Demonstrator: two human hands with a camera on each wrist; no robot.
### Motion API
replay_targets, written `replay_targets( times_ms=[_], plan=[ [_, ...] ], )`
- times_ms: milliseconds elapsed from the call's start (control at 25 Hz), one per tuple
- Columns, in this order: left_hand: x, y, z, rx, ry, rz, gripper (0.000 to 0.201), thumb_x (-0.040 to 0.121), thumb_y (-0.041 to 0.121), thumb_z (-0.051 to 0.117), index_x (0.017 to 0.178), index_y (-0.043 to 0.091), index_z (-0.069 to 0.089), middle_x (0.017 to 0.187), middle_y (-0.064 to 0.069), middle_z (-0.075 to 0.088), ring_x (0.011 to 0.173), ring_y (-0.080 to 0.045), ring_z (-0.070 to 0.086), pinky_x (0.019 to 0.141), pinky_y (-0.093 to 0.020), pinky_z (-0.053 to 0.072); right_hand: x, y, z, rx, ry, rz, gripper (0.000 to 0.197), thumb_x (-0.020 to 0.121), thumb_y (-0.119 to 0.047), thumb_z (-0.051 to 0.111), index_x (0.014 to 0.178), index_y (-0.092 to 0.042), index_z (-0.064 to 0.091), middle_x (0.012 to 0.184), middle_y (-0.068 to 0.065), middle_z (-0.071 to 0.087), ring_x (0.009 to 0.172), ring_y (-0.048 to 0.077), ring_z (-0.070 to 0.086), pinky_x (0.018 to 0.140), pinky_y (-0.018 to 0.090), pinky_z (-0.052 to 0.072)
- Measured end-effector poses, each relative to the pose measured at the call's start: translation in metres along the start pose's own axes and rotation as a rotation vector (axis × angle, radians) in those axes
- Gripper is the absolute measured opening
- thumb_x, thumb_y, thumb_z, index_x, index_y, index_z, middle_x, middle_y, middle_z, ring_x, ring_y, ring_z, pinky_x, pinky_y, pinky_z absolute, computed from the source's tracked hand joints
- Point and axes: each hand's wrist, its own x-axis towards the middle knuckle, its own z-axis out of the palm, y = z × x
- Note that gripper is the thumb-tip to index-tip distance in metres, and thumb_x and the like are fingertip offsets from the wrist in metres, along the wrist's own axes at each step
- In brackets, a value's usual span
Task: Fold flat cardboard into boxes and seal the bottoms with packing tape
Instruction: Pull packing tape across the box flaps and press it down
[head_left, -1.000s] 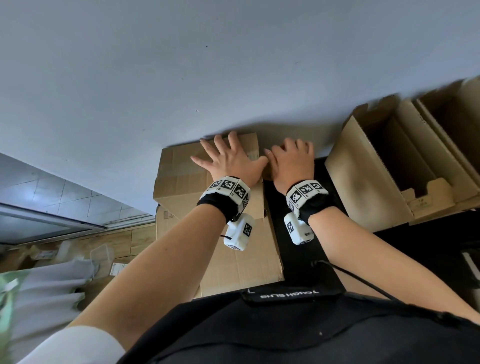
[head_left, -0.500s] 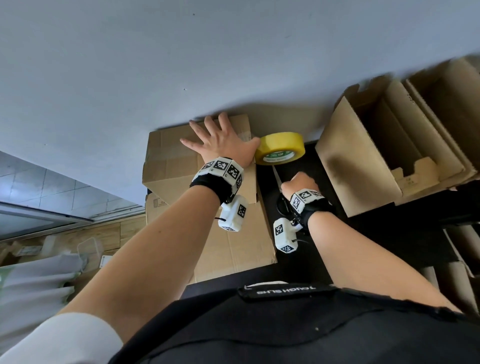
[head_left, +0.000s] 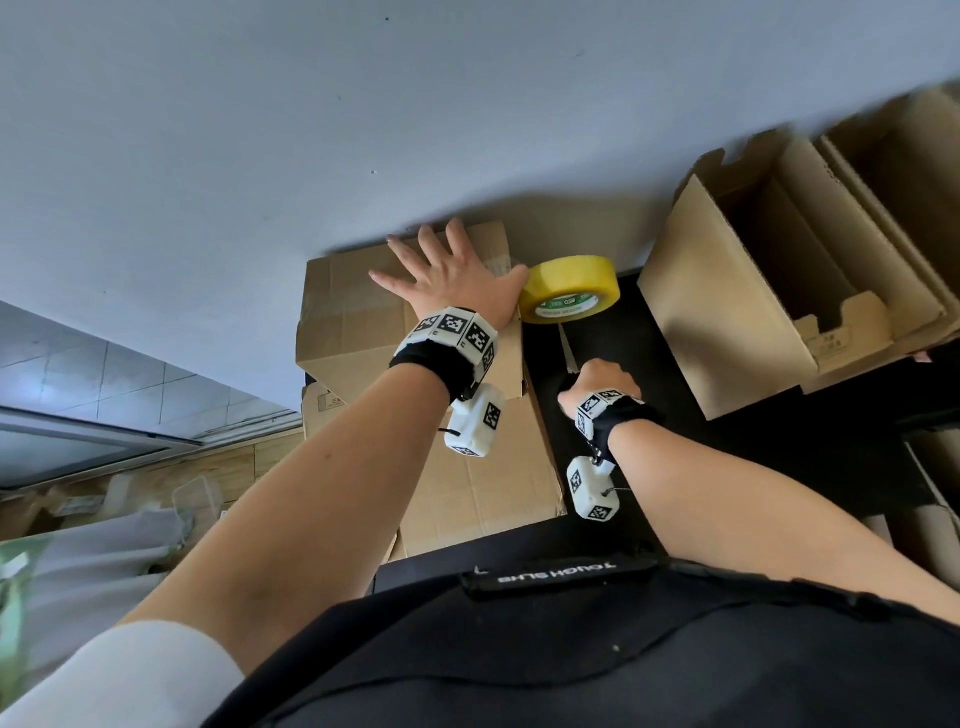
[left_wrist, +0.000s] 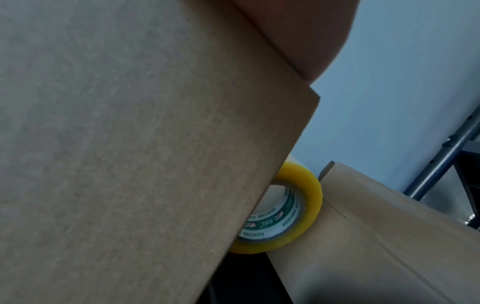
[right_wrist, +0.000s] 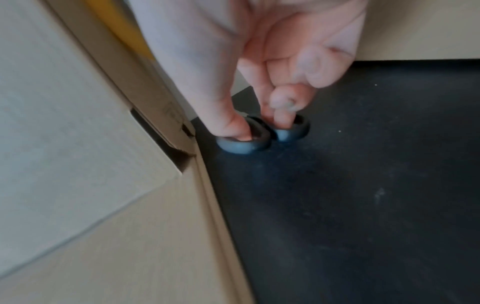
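Pressing flat with spread, straight fingers, the left hand (head_left: 457, 291) lies on the folded cardboard box (head_left: 353, 306), which sits on a stack of flat cardboard (head_left: 483, 493) against the wall. The left wrist view is mostly filled by a cardboard face, so the fingers are out of sight there. The right hand (head_left: 597, 379) curls its thumb and a finger (right_wrist: 228, 123) into the dark loops of the scissors (right_wrist: 262, 133), lying on the black table (head_left: 613, 343); the blades (head_left: 569, 353) are half hidden by the hand in the head view and point toward the yellow tape roll (head_left: 569, 288), which rests on the table just beside the box and the left thumb. One second ago both hands lay on the box and neither tape nor scissors could be seen; half a second ago the right hand was already at the scissors. The roll's core carries green and white printing, too small to read. A strap (head_left: 556, 571) on the dark clothing reads "TOUCH SLHS", upside down. Open boxes (head_left: 727, 291) stand to the right, partly cut off.
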Motion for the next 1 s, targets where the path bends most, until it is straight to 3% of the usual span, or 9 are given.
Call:
replay_targets(
  times_ms=[280, 400, 480, 640, 760, 880, 1000],
  plan=[
    [0.001, 0.001, -0.003, 0.005, -0.023, -0.009, 0.089, 0.079, 0.072, 0.042, 0.148, 0.020, 0.024, 0.158, -0.012, 0.020, 0.148, -0.043, -0.003, 0.109, -0.073, -0.002, -0.021, -0.012, -0.011, 0.399, -0.156, 0.137, 0.015, 0.070, -0.023, 0.067, 0.071, -0.008, 0.070, 0.077, 0.005, 0.074, 0.067, 0.020, 0.071, 0.069, 0.028, 0.059],
    [0.001, 0.000, -0.005, 0.012, -0.061, -0.014, 0.091, 0.081, 0.073, 0.039, 0.151, 0.019, 0.020, 0.159, -0.011, 0.017, 0.148, -0.044, -0.005, 0.108, -0.074, -0.003, -0.038, -0.004, -0.021, 0.702, -0.258, 0.194, 0.016, 0.080, -0.021, 0.068, 0.082, -0.005, 0.073, 0.073, 0.005, 0.072, 0.040, 0.013, 0.056, 0.043, 0.018, 0.043],
    [-0.001, 0.002, -0.007, 0.014, -0.083, -0.013, 0.092, 0.081, 0.075, 0.036, 0.152, 0.020, 0.017, 0.160, -0.011, 0.015, 0.147, -0.044, -0.007, 0.108, -0.074, -0.003, -0.048, 0.004, -0.025, 0.906, -0.302, 0.231, 0.023, 0.083, -0.026, 0.073, 0.084, -0.003, 0.069, 0.076, 0.009, 0.070, 0.030, 0.011, 0.043, 0.034, 0.015, 0.030],
    [-0.005, 0.000, -0.014, 0.008, -0.153, 0.004, 0.093, 0.084, 0.078, 0.025, 0.155, 0.022, 0.008, 0.163, -0.009, 0.004, 0.147, -0.042, -0.013, 0.108, -0.074, -0.006, -0.062, 0.018, -0.024, 1.009, -0.435, 0.210, 0.054, 0.065, -0.064, 0.078, 0.065, -0.013, 0.058, 0.058, 0.002, 0.057, 0.038, 0.011, 0.028, 0.038, 0.019, 0.021],
    [-0.008, -0.004, -0.016, -0.009, -0.186, 0.023, 0.092, 0.086, 0.078, 0.021, 0.156, 0.021, 0.005, 0.164, -0.008, -0.002, 0.147, -0.040, -0.015, 0.108, -0.074, -0.008, -0.076, 0.032, -0.020, 1.080, -0.553, 0.105, 0.065, 0.051, -0.077, 0.074, 0.062, -0.016, 0.056, 0.056, 0.000, 0.051, 0.041, 0.010, 0.027, 0.040, 0.021, 0.019],
    [-0.010, -0.005, -0.016, -0.005, -0.192, 0.027, 0.092, 0.086, 0.078, 0.020, 0.156, 0.021, 0.004, 0.164, -0.008, -0.004, 0.147, -0.039, -0.016, 0.108, -0.074, -0.007, -0.089, 0.040, -0.023, 1.286, -0.686, -0.031, 0.058, 0.061, -0.072, 0.065, 0.069, -0.016, 0.055, 0.056, -0.002, 0.051, 0.040, 0.010, 0.031, 0.045, 0.022, 0.020],
    [-0.014, -0.005, -0.015, 0.001, -0.204, 0.026, 0.089, 0.087, 0.075, 0.024, 0.156, 0.021, 0.005, 0.164, -0.008, -0.003, 0.147, -0.039, -0.016, 0.108, -0.074, -0.006, -0.093, 0.036, -0.035, 1.396, -0.693, -0.118, 0.056, 0.073, -0.069, 0.053, 0.072, -0.014, 0.055, 0.055, -0.002, 0.052, 0.037, 0.009, 0.036, 0.047, 0.023, 0.020]
  ],
)
